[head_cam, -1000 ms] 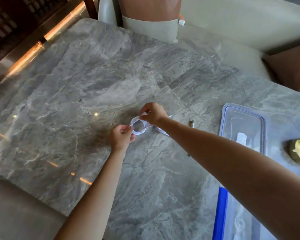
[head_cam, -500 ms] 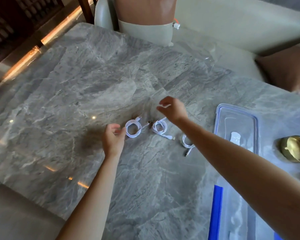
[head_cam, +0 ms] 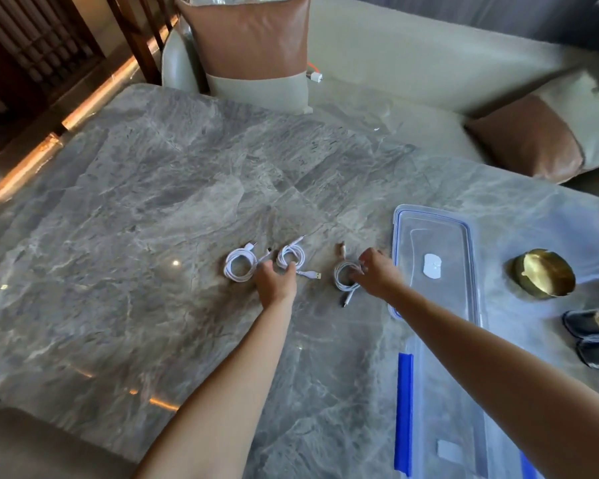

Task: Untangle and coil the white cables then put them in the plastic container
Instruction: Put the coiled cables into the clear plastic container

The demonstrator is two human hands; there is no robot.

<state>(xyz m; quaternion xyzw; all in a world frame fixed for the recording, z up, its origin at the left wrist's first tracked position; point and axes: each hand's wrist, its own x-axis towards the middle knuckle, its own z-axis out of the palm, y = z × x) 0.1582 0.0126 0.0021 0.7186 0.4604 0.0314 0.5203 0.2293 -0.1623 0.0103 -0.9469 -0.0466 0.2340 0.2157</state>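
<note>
White cables [head_cam: 240, 270] lie coiled mid-tabletop [head_cam: 146, 209], winding over: the right hand [head_cam: 377, 273] has shifted to pinch the coil [head_cam: 346, 275] nearest the plastic container [head_cam: 397, 257], while the left hand [head_cam: 276, 281] touches the middle coil [head_cam: 290, 258], grip unclear, so packing likely begins.

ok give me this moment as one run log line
left coil: free on table | middle coil: left hand at it, grip unclear | right coil: pinched by right hand
</note>
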